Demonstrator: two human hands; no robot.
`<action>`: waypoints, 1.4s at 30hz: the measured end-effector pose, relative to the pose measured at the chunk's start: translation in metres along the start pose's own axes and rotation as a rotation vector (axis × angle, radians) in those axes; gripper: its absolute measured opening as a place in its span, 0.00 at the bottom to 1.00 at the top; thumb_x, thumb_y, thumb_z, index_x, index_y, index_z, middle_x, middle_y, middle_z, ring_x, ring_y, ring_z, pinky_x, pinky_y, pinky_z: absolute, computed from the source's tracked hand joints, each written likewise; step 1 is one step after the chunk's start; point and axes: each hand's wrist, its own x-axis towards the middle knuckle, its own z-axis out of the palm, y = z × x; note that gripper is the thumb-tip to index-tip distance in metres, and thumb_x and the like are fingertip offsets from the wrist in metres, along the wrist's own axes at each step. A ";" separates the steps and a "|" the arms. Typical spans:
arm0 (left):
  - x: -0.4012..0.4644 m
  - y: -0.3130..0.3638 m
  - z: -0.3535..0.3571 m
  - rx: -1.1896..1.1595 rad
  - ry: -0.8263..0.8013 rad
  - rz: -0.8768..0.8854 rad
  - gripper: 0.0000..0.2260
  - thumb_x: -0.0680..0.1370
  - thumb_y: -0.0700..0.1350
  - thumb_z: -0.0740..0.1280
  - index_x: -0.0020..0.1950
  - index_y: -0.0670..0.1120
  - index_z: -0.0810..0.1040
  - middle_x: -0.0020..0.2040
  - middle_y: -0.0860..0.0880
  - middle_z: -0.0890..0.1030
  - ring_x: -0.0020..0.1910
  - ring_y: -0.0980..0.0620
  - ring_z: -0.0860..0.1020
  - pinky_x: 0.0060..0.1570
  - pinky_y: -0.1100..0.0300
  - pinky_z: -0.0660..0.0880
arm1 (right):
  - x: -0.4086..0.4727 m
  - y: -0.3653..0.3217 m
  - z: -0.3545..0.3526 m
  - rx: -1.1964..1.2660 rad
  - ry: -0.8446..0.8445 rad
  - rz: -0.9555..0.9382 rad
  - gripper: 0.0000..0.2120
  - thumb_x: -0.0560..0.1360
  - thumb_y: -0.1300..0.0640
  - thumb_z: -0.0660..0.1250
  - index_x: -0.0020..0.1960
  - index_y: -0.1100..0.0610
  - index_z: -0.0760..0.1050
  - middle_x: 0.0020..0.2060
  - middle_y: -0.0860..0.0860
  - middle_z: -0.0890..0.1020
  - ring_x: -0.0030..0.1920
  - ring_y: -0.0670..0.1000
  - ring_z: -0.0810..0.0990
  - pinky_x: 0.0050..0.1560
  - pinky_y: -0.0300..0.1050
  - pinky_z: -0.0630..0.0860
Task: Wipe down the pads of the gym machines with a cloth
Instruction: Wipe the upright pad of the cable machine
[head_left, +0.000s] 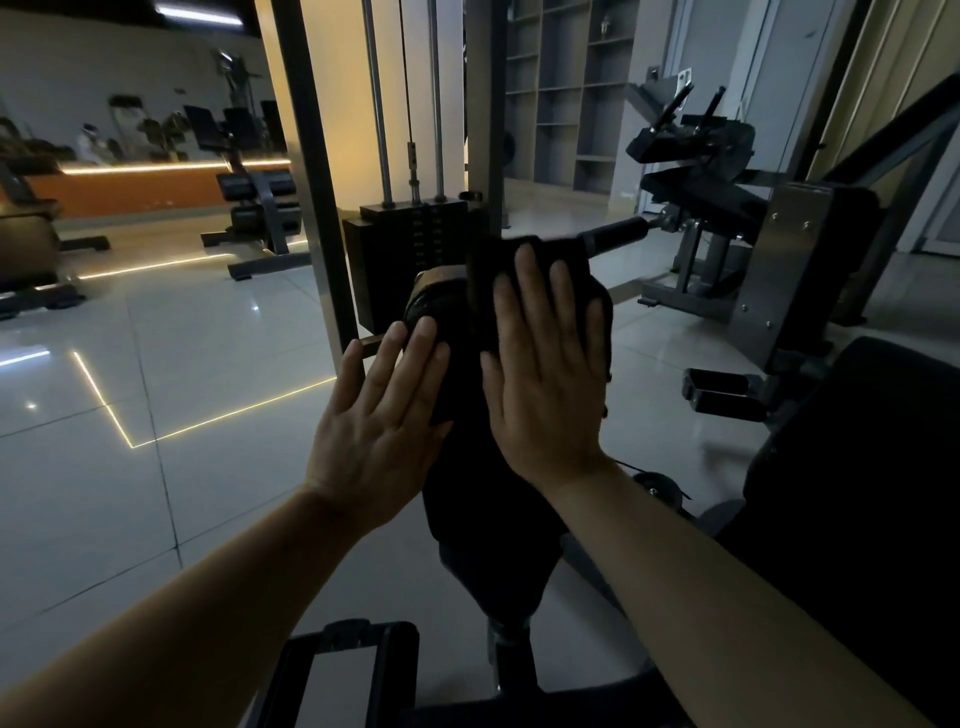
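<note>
A long black roller pad (483, 499) of a gym machine runs away from me in the middle of the view. A dark cloth (498, 270) lies draped over its far end. My right hand (545, 364) presses flat on the cloth with straight fingers. My left hand (384, 415) rests flat against the pad's left side, fingers straight and slightly spread, holding nothing. The pad's far end is partly hidden under the cloth and my fingers.
A weight stack (415, 249) with guide rods and a steel frame post (317, 182) stands just behind the pad. A black seat pad (862, 467) lies at the right, another machine (701, 171) beyond it. Glossy tiled floor (156, 389) spreads left, with benches (254, 197) farther back.
</note>
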 end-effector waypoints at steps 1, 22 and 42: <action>0.000 0.000 0.001 -0.005 0.007 0.002 0.26 0.81 0.51 0.53 0.76 0.42 0.52 0.76 0.44 0.49 0.76 0.44 0.47 0.74 0.45 0.47 | -0.019 0.000 0.005 -0.007 -0.019 -0.009 0.24 0.82 0.51 0.49 0.76 0.58 0.52 0.77 0.53 0.51 0.77 0.53 0.46 0.75 0.52 0.43; -0.008 0.038 -0.018 -0.311 0.133 -0.201 0.24 0.83 0.49 0.47 0.78 0.44 0.47 0.78 0.45 0.50 0.76 0.42 0.52 0.74 0.44 0.51 | -0.034 -0.014 -0.001 0.147 -0.139 -0.016 0.26 0.82 0.48 0.43 0.77 0.54 0.42 0.77 0.47 0.42 0.77 0.51 0.47 0.75 0.54 0.41; 0.006 0.087 0.011 -0.057 0.037 -0.343 0.34 0.79 0.57 0.55 0.77 0.42 0.44 0.78 0.44 0.40 0.77 0.43 0.43 0.74 0.45 0.44 | -0.015 0.031 -0.016 0.032 -0.135 0.180 0.28 0.81 0.45 0.46 0.77 0.55 0.44 0.76 0.52 0.45 0.76 0.48 0.39 0.75 0.50 0.38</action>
